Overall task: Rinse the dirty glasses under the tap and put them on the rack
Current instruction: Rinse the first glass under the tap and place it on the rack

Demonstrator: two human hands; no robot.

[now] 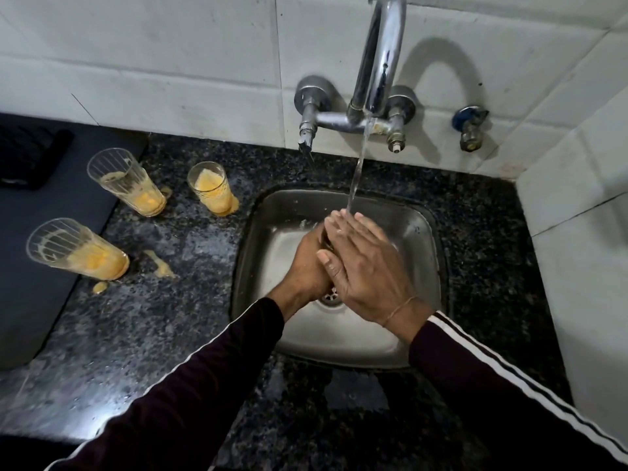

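Three ribbed glasses smeared with orange-yellow residue stand on the speckled counter left of the sink: one at the back left point(125, 181), a shorter one nearer the sink point(210, 188), and one at the front left point(78, 249) on the edge of a dark mat. Both hands are pressed together over the steel sink point(418, 253), under the water stream point(356, 171) from the tap point(380, 62). My right hand point(367, 266) lies flat, fingers spread, over my left hand point(307, 263), whose fingers curl beneath it. No glass shows clearly between them.
A dark mat point(40, 300) covers the counter's left side, with a black object point(30, 158) on it at the back. Yellow spills point(159, 263) lie on the counter. A blue-handled valve point(470, 127) sticks out of the tiled wall. A tiled side wall closes the right.
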